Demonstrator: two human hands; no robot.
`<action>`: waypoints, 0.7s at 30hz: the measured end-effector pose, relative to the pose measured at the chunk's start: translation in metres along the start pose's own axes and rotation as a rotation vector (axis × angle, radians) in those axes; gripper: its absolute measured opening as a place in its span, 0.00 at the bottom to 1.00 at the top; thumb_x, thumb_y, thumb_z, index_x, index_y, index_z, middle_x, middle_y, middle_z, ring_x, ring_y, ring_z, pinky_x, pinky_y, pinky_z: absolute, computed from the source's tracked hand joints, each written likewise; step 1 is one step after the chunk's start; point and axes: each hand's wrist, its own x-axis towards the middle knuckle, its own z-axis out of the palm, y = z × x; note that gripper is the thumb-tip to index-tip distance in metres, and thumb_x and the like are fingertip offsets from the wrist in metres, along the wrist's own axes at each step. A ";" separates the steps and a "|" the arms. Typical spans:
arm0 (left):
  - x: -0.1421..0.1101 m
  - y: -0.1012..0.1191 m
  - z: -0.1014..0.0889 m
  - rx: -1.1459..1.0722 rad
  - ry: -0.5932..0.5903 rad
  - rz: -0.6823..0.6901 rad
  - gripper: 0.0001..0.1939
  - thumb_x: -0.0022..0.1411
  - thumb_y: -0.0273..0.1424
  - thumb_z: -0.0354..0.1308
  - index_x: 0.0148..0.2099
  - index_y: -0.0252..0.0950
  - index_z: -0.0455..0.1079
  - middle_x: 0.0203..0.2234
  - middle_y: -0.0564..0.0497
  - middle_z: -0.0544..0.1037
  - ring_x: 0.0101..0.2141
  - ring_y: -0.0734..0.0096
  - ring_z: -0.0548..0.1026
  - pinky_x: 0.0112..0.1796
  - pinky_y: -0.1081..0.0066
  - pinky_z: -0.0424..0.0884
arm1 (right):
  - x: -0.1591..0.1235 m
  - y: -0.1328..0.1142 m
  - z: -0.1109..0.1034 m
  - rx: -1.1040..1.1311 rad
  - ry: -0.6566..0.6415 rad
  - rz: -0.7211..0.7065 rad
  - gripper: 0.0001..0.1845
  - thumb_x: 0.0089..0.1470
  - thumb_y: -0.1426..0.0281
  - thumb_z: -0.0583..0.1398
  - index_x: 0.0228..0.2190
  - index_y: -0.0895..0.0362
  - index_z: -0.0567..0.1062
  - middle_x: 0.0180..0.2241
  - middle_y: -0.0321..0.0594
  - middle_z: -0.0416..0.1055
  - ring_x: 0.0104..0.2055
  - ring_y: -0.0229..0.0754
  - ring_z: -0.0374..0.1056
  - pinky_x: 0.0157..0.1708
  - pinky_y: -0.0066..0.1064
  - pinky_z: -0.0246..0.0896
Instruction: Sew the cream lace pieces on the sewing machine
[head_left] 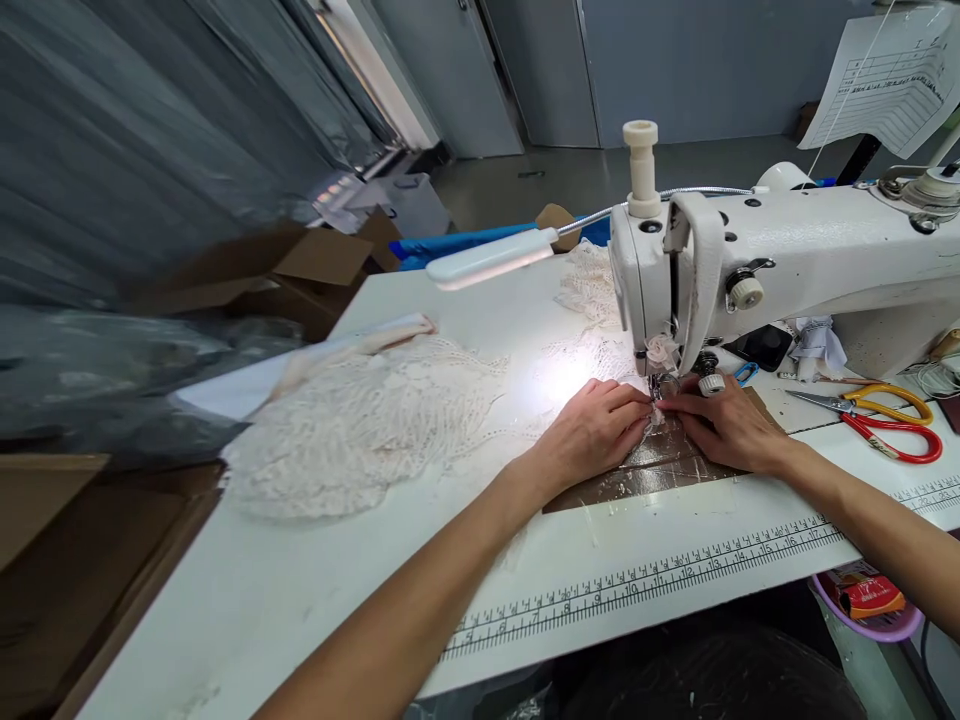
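Under the needle of a white sewing machine (652, 270), my left hand (600, 430) and my right hand (724, 425) meet almost fingertip to fingertip. A small bit of pale lace trim (657, 416) shows between them at the presser foot (660, 385). My left fingers are closed on the lace from the left side. Thumb and forefinger of my right hand pinch at its right end; the exact grip is partly hidden. A heap of cream lace (360, 430) lies to the left, with a thin strand running toward my left hand. More lace (589, 285) lies behind the needle.
Red-and-yellow-handled scissors (885, 415) lie right of my right hand. A lamp (491, 258) lights the table. A printed ruler (630, 590) runs along the front edge. Cardboard boxes (82, 560) stand at left; a purple basket (885, 628) sits below the table at right.
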 end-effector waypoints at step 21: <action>0.002 0.003 -0.003 0.101 0.033 0.127 0.08 0.70 0.26 0.50 0.41 0.33 0.71 0.36 0.47 0.79 0.31 0.72 0.76 0.32 0.69 0.75 | -0.002 0.007 0.000 0.016 0.150 0.022 0.16 0.57 0.76 0.53 0.41 0.61 0.78 0.37 0.48 0.69 0.41 0.47 0.63 0.42 0.38 0.62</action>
